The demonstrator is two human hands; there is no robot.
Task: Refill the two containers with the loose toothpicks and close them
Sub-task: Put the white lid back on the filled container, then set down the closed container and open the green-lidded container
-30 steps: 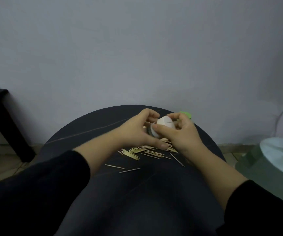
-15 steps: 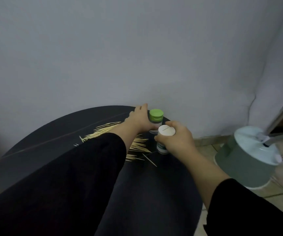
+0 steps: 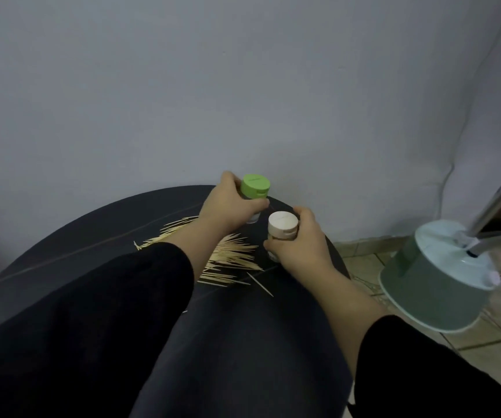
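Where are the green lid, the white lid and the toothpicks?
green lid (image 3: 255, 184), head view, flat top.
white lid (image 3: 283, 223), head view, flat top.
toothpicks (image 3: 234, 257), head view, middle of the heap.

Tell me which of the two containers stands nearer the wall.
The green-lidded container, gripped by the left hand, stands nearer the wall, at the far edge of the table. The white-lidded container, in the right hand, is closer to the camera.
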